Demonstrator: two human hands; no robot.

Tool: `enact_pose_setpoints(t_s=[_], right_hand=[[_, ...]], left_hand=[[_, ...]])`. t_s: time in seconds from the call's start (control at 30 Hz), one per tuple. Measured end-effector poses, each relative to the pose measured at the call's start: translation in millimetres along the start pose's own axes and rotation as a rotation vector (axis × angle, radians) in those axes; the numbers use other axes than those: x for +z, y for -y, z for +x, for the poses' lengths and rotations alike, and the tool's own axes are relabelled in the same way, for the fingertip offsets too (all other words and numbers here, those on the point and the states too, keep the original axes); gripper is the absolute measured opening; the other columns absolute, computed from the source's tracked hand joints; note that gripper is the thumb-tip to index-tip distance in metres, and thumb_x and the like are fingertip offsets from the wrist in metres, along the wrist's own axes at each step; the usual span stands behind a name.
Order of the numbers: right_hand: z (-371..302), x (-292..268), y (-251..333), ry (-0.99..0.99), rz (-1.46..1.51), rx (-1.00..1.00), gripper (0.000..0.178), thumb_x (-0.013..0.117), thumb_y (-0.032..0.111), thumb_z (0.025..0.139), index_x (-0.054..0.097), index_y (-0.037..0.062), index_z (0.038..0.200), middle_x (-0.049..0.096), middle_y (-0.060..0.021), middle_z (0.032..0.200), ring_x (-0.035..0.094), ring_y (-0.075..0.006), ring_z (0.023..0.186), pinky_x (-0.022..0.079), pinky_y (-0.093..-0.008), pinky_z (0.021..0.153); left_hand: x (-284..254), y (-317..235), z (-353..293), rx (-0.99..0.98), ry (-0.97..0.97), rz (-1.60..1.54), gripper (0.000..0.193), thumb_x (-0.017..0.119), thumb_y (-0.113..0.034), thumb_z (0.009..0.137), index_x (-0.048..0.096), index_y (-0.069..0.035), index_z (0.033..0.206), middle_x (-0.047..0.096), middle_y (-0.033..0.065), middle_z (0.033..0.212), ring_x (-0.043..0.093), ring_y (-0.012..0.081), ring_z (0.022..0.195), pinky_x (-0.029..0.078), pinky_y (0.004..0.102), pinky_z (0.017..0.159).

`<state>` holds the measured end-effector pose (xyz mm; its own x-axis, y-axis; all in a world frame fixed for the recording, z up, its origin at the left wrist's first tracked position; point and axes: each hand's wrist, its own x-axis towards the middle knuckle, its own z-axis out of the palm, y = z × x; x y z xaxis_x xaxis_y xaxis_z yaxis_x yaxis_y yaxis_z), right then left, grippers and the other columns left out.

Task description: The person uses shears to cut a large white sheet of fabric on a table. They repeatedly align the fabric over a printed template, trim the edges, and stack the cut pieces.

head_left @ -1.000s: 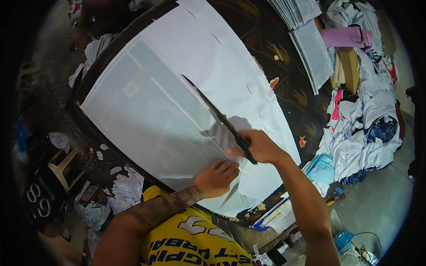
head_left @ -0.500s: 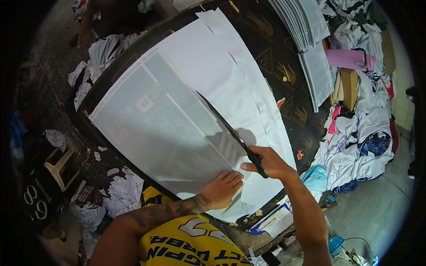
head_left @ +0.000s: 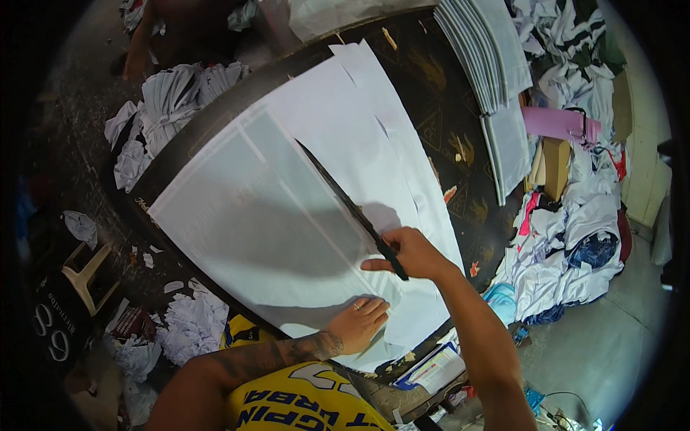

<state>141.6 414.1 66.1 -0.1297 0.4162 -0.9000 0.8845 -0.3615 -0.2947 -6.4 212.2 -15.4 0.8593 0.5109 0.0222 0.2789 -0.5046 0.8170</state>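
My right hand (head_left: pixel 410 255) grips a long pair of black-handled scissors (head_left: pixel 346 202). Their dark blades lie along the right border of a pale grey printed panel (head_left: pixel 237 230), tips pointing to the far left. I cannot make out whether the blades are parted. Beneath and to the right of that panel spreads a white sheet (head_left: pixel 359 108), seemingly fabric, with small folds and notches down its right side. Near the close end of the panel my left hand (head_left: pixel 363 323), a ring on one finger, rests flat with fingers stretched out on the material.
All this lies on a dark worktable (head_left: pixel 467 172) with chipped edges. Folded grey-white stacks (head_left: pixel 478 57) sit at its far right. Beyond are a pink bottle (head_left: pixel 557 123) and heaped white cloth (head_left: pixel 575 237). A beige stool (head_left: pixel 90 276) and scraps (head_left: pixel 194 316) occupy the floor at left.
The scissors and my right hand have shifted farther up and left along the panel's border. My left hand stays flat near the close end. The whole view has tilted slightly.
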Motion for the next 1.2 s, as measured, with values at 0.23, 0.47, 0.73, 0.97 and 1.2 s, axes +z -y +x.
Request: enact_pose_setpoints(t_s=[0.23,0.47,0.73,0.97,1.2], right_hand=[[22.2,-12.7,28.3,-0.027,0.012,-0.049,0.069,0.093,0.067,0.077,0.059,0.0069,0.068,0.049,0.0003,0.06,0.046,-0.0133,0.058,0.038,-0.0346,0.056],[43.7,-24.5,66.4,-0.121,-0.01,-0.069,0.078,0.091,0.072,0.074,0.057,0.0031,0.064,0.053,-0.0024,0.058,0.052,-0.0166,0.058,0.044,-0.0373,0.057],[-67.5,75.8,-46.5,-0.693,0.658,-0.033,0.053,0.087,0.044,0.094,0.057,0.0059,0.072,0.05,0.0009,0.061,0.047,-0.0102,0.055,0.041,-0.0312,0.05],[-203.3,408.4,-126.9,-1.236,1.571,0.439,0.039,0.077,0.037,0.103,0.059,0.0116,0.079,0.049,0.0024,0.059,0.05,-0.0112,0.045,0.037,-0.0306,0.043],[-225.3,631.4,-45.7,-1.369,1.669,0.766,0.045,0.078,0.022,0.102,0.052,0.0085,0.068,0.048,0.0016,0.056,0.045,-0.01,0.047,0.034,-0.0319,0.045]], left_hand=[[-4.0,-0.4,-0.9,0.026,0.024,-0.051,0.044,0.062,-0.021,0.092,0.065,0.0,0.13,0.057,0.0133,0.15,0.047,0.0283,0.144,0.037,0.0464,0.118],[20.4,7.2,1.7,0.051,0.024,-0.064,0.049,0.066,-0.02,0.088,0.065,0.002,0.131,0.057,0.0158,0.149,0.048,0.0303,0.143,0.041,0.0477,0.115],[-153.4,57.6,23.0,-0.385,-0.22,-0.113,0.064,0.072,-0.008,0.09,0.054,0.001,0.15,0.055,0.0231,0.154,0.05,0.0388,0.147,0.039,0.0492,0.126],[-88.4,170.1,154.2,-0.241,-0.302,0.65,0.15,0.065,-0.098,0.071,0.022,0.009,0.168,0.025,0.0285,0.176,0.017,0.0394,0.166,0.003,0.0711,0.129],[124.5,-169.3,142.7,0.284,-0.106,0.13,0.017,0.065,-0.016,0.093,0.077,-0.012,0.104,0.075,0.0173,0.088,0.073,0.0367,0.086,0.044,0.0641,0.104]])
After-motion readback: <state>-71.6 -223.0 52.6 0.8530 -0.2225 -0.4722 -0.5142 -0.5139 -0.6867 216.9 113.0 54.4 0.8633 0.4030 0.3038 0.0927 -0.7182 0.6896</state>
